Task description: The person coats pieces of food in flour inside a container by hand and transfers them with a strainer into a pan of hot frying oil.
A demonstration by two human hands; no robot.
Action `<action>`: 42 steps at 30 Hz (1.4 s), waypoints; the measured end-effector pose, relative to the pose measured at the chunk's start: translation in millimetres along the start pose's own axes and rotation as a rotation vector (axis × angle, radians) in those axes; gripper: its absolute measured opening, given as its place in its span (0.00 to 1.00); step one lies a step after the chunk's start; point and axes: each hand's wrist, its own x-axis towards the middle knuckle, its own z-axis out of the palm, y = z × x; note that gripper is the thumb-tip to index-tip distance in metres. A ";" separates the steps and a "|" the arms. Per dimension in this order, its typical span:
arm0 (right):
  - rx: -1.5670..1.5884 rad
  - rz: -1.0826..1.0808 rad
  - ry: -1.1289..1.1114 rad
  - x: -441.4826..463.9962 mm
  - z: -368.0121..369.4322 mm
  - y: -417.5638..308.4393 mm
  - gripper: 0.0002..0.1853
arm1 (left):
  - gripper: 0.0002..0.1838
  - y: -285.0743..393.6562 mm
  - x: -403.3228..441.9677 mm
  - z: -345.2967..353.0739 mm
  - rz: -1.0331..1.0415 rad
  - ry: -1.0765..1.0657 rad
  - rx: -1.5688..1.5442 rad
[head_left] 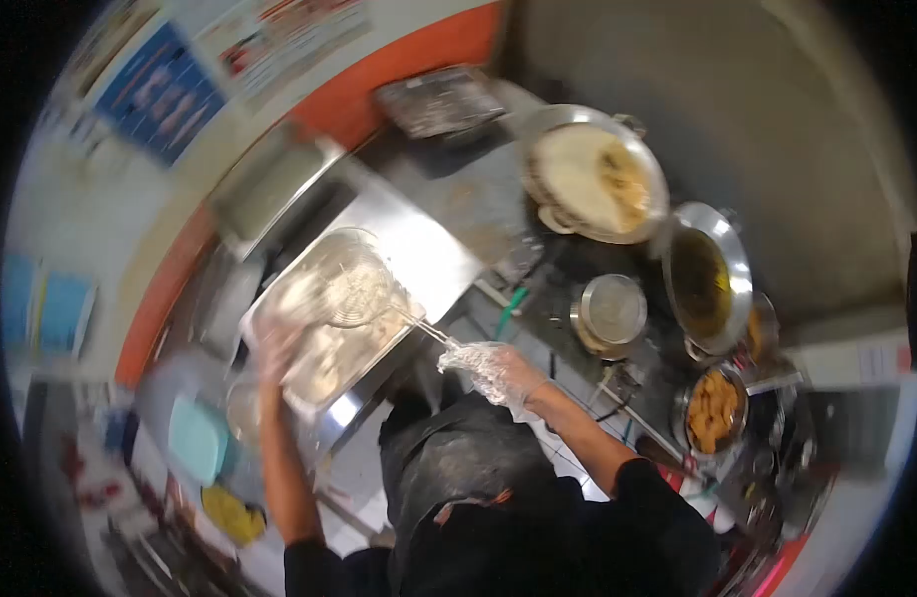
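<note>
My right hand [503, 376], in a clear plastic glove, grips the long wire handle of a round strainer [359, 298]. Pale, flour-coated pieces lie in the strainer's bowl. Beneath it is a metal tray [347, 386] with white flour and more coated pieces. At the tray's left side is my left hand [279, 343], smeared by motion. Its fingers cannot be made out, nor whether they hold anything.
On the right are a large pan [570, 164] of foaming oil with golden food, a pan of dark oil [699, 284], a lidded pot [613, 310] and a bowl of fried pieces [713, 413]. A turquoise container [198, 438] and an empty-looking metal pan [274, 184] stand left.
</note>
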 end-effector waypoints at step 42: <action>0.452 0.308 0.200 -52.3 54.5 -52.7 0.14 | 0.15 26.2 -115.9 -28.0 -0.349 0.318 -0.124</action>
